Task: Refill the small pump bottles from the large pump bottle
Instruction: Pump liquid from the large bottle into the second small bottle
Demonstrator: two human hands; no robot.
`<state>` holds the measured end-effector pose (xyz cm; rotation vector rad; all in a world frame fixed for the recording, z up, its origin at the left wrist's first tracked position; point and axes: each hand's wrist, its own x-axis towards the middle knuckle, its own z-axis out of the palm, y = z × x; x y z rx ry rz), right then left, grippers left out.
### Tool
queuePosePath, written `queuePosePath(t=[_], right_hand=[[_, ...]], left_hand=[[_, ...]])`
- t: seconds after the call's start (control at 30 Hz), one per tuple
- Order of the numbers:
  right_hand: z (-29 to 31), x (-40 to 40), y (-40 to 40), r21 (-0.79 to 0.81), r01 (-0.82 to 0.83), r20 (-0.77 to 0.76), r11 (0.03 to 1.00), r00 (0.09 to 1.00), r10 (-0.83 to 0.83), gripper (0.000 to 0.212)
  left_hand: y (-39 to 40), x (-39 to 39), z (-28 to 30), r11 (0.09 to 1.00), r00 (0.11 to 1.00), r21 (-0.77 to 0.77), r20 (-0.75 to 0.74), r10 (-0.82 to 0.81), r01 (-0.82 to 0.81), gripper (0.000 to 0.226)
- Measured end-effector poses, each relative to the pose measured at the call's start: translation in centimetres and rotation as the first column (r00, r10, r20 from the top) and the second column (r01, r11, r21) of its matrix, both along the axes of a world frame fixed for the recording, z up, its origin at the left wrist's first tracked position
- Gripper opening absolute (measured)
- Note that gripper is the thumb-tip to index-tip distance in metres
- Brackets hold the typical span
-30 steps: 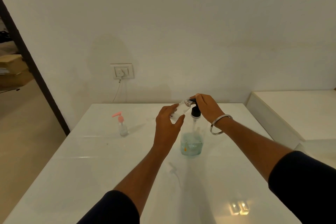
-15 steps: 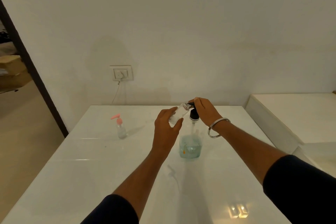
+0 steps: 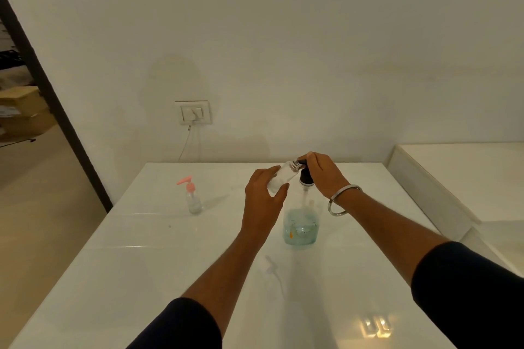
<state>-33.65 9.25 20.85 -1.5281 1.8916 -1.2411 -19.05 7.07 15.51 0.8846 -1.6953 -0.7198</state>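
A large clear pump bottle (image 3: 300, 225) with blue-green liquid low in it stands mid-table. My right hand (image 3: 323, 174) rests on its black pump head (image 3: 305, 177), fingers curled over the top. My left hand (image 3: 263, 201) holds a small clear open bottle (image 3: 279, 178) tilted, its threaded neck up against the pump spout. A second small bottle with a pink pump (image 3: 192, 197) stands upright to the left. A loose white pump with its tube (image 3: 273, 270) lies on the table in front of the large bottle.
The glossy white table (image 3: 141, 278) meets the wall at the back, where a socket (image 3: 192, 112) and a hanging cable sit. A lower white ledge (image 3: 453, 178) runs along the right. A dark door frame (image 3: 56, 110) and floor lie to the left.
Both hands and the small bottle stay at the pump head; the pump head has risen slightly compared with one second ago. The view shifted a little.
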Motion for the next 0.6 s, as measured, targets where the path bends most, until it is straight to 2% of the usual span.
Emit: queuePosePath(t=[0.3, 0.6], right_hand=[[1.3, -0.4, 0.0, 0.019, -0.018, -0.059, 1.000, 0.998, 0.019, 0.043], [-0.1, 0.0, -0.2, 0.010, 0.012, 0.016, 1.000, 1.000, -0.012, 0.042]], left_hand=[[0.1, 0.1, 0.8, 1.000, 1.000, -0.011, -0.001, -0.002, 0.002, 0.038], [-0.2, 0.1, 0.0, 1.000, 1.000, -0.001, 0.011, -0.005, 0.005, 0.038]])
